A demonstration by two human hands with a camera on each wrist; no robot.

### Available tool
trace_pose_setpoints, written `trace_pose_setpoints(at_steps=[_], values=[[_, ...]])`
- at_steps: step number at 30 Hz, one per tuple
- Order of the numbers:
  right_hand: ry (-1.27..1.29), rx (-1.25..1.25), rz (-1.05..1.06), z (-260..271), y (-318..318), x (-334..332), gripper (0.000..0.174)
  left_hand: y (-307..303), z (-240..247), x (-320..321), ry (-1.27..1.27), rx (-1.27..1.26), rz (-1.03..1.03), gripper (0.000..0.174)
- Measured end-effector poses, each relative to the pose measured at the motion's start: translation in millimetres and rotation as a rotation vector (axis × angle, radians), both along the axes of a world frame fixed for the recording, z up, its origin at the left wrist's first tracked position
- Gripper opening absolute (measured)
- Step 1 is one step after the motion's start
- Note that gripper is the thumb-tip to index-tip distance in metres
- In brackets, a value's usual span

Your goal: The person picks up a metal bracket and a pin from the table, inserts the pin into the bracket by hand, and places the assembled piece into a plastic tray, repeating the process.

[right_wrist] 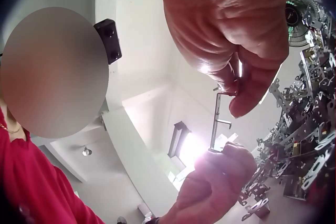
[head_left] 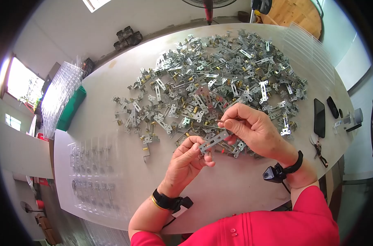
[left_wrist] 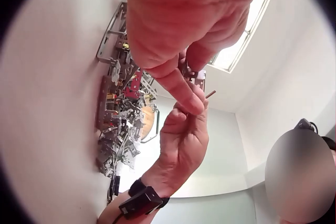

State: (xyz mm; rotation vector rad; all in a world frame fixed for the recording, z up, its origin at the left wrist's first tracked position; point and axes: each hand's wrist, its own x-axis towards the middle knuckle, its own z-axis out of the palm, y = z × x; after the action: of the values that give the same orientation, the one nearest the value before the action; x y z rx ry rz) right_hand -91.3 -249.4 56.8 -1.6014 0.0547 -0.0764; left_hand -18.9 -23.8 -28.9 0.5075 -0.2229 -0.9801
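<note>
My left hand [head_left: 186,158] pinches one end of a flat grey metal bracket [head_left: 213,142] with slots cut along it. Seen from the right wrist, the bracket [right_wrist: 215,121] is a thin strip with a bent end and a small side tab. My right hand [head_left: 252,129] is at the bracket's other end, its thumb and fingers pinching a thin brownish rod [head_left: 219,120]. That rod [left_wrist: 211,94] also sticks out past the fingertips in the left wrist view. Both hands are above the table, in front of a large heap of similar metal brackets [head_left: 186,90], some with brass-coloured parts.
Clear plastic trays [head_left: 92,158] lie at the table's left, and stacked ones [head_left: 63,94] lean by a green bin [head_left: 73,107]. Another clear sheet [head_left: 309,53] is at the back right. A phone [head_left: 319,118] and pliers [head_left: 318,151] lie on the right side.
</note>
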Motion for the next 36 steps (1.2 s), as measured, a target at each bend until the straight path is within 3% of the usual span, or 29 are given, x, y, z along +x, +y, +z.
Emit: trace_pose_setpoints(at_steps=[6, 11, 12, 15, 16, 18, 19, 21, 23, 25, 26, 28, 36], values=[[-0.009, -0.093, -0.010, 5.8, -0.2, -4.4, 0.005, -0.6, 5.8, -2.2, -0.115, 0.091, -0.063, 0.028], [-0.035, -0.187, -0.015, 4.2, 3.1, -5.9, 0.006, -4.8, 20.2, -9.7, -0.643, 0.404, 0.149, 0.038], [-0.025, -0.203, -0.007, 3.7, 5.2, -5.8, 0.007, -6.0, 21.5, -12.0, -0.642, 0.404, 0.150, 0.038], [0.000, -0.188, 0.023, 0.8, 13.4, -6.2, 0.008, -12.8, 22.0, -21.3, -1.052, 0.554, 0.242, 0.033], [0.002, -0.188, 0.028, -0.9, 13.8, -6.5, 0.008, -12.2, 20.1, -23.2, -1.048, 0.557, 0.245, 0.033], [-0.101, -0.403, 0.045, -6.5, 12.8, -6.7, 0.007, -10.4, 15.2, -26.9, -0.950, 0.580, 0.063, 0.025], [-0.099, -0.403, 0.049, -12.3, 12.4, -3.5, 0.007, -12.0, 18.8, -28.8, -1.017, 0.572, 0.086, 0.022], [-0.514, -0.533, -0.118, -23.8, 11.1, 4.2, 0.007, -12.5, 19.8, -29.6, -0.948, 0.575, 0.094, 0.023], [-0.428, -0.431, -0.115, -19.5, 5.9, 1.3, 0.007, -11.4, 20.3, -26.0, -0.882, 0.579, 0.108, 0.026], [-0.255, -0.244, -0.116, -4.7, 7.8, -3.5, 0.007, -7.2, 22.0, -16.4, -0.402, 0.397, 0.058, 0.030], [-0.256, -0.241, -0.111, 0.2, 8.8, -6.1, 0.007, -6.0, 21.7, -13.3, -0.402, 0.400, 0.062, 0.030], [-0.045, -0.262, -0.058, 5.0, 9.2, -11.0, 0.006, -4.5, 20.6, -8.7, -0.125, 0.269, 0.088, 0.030], [-0.043, -0.401, -0.019, 2.1, 19.1, -10.8, 0.007, -3.2, 21.1, -9.1, -0.165, 0.326, 0.089, 0.036]])
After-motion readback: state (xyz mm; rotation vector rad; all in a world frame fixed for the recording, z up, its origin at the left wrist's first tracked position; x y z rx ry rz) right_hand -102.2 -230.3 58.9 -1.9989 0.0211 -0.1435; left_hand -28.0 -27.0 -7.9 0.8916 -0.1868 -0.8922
